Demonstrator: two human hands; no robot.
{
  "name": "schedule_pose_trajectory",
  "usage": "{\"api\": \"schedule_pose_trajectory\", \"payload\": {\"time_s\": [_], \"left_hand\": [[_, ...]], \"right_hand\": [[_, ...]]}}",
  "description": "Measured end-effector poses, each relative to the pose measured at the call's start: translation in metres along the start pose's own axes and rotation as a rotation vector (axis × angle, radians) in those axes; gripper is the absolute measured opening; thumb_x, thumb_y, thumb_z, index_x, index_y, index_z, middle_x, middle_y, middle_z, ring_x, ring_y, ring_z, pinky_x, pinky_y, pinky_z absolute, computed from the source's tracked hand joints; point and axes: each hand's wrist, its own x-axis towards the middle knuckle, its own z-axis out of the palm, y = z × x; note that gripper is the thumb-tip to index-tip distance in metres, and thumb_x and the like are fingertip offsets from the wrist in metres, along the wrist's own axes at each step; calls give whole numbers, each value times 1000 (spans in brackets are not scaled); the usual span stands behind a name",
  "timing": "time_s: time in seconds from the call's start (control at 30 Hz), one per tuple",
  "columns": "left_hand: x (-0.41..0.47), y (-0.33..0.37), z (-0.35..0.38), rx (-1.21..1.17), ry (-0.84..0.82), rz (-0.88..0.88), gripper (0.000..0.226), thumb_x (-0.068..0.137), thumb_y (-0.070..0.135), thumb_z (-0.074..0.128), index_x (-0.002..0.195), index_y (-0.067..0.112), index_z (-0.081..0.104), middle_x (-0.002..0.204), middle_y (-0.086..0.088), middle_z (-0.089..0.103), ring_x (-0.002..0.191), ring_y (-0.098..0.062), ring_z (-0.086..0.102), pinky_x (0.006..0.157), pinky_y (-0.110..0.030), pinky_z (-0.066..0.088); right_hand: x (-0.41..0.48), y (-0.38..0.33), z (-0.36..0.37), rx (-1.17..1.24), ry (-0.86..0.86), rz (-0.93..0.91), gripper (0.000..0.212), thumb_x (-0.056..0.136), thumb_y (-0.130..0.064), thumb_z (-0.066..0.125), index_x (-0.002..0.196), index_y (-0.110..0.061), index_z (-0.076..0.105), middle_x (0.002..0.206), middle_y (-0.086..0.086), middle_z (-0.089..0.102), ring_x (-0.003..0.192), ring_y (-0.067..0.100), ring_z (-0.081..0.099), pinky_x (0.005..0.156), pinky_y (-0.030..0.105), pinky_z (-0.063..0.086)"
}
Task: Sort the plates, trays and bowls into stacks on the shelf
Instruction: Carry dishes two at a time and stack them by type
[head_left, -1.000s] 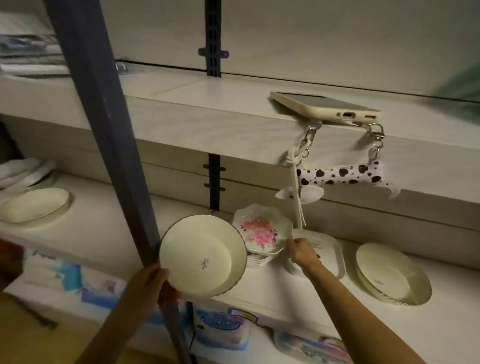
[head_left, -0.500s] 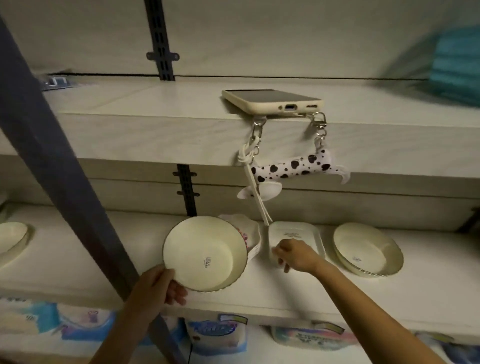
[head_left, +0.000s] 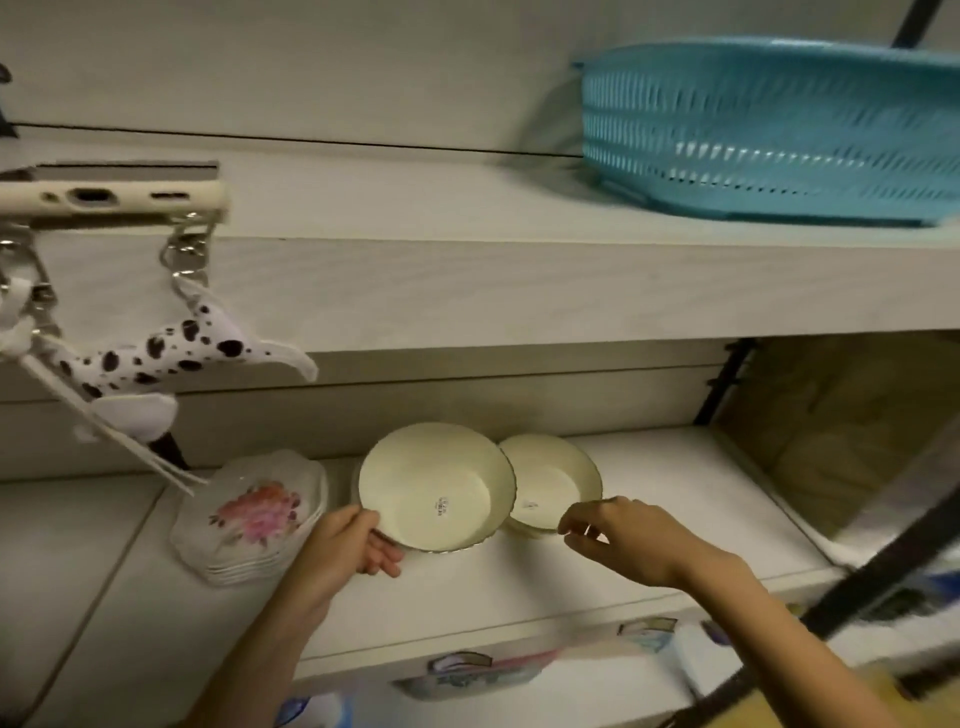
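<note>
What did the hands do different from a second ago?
The left hand carried its cream bowl rightward, up beside the cream plates. The right hand left the white tray and reaches for those plates, open. The floral plates stayed stacked.

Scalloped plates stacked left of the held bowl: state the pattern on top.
Pink flower print on white, on the scalloped plate stack; clearest in the head view.

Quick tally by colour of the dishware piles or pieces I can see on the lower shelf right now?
Cream: 2, the bowl held in the left hand and the plate beside it.
Floral: 1 stack.
Total: 3.
</note>
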Motion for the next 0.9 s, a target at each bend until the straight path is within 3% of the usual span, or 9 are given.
{"api": "schedule_pose_trajectory", "payload": {"time_s": [0.3, 0.57, 0.7, 0.9], "left_hand": [[50, 10, 117, -70, -51, -135, 24, 96, 7, 33, 81, 0, 52, 41, -6, 65, 35, -14, 61, 34, -15, 39], [70, 4, 164, -1, -54, -203, 23, 95, 6, 34, 81, -1, 50, 42, -7, 64, 30, -14, 56, 34, -16, 37], [65, 6, 161, 234, -7, -117, 27, 96, 25, 44, 79, 6, 52, 61, -9, 64, 35, -12, 57, 44, -23, 41], [41, 11, 135, 461, 64, 108, 29, 95, 33, 42, 71, 19, 51, 65, -3, 63, 55, -17, 59, 66, -32, 50]], "right_hand": [[-20, 94, -2, -13, -43, -13, 32, 96, -41, 38, 121, -30, 55, 124, -10, 61, 106, 11, 58, 84, 26, 44], [-23, 135, -5, -1, -29, -39, 32, 97, -41, 36, 121, -31, 55, 124, -11, 59, 107, 10, 57, 79, 22, 40], [-19, 143, -7, 4, -45, -58, 32, 97, -40, 36, 121, -31, 55, 125, -11, 59, 107, 10, 57, 86, 25, 45], [7, 124, -3, -11, -48, -152, 29, 96, -38, 37, 118, -31, 55, 122, -9, 61, 106, 15, 58, 85, 31, 46]]}}
